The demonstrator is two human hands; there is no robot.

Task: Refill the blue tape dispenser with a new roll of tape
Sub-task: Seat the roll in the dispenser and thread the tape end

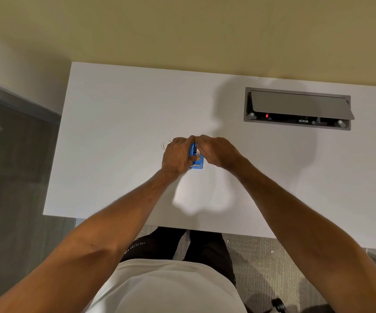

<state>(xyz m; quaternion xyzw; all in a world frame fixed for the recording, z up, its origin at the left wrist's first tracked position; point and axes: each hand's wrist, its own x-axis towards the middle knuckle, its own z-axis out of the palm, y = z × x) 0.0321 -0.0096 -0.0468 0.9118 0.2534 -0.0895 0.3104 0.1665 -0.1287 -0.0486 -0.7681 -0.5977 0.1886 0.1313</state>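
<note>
The blue tape dispenser (197, 161) stands on the white table (114, 132), mostly covered by both hands. My left hand (176, 156) wraps around its left side. From the right, my right hand (219, 151) has its fingertips pinched over the dispenser's top far end. Only the dispenser's near end with its metal cutter and a strip of blue body show. A clear tape roll (165, 145) lies flat on the table just left of my left hand, partly hidden behind it.
An open grey cable hatch (297, 108) is set into the table at the back right. The table's left edge borders grey carpet. A cream wall runs behind. A chair wheel (278, 304) shows at the bottom right.
</note>
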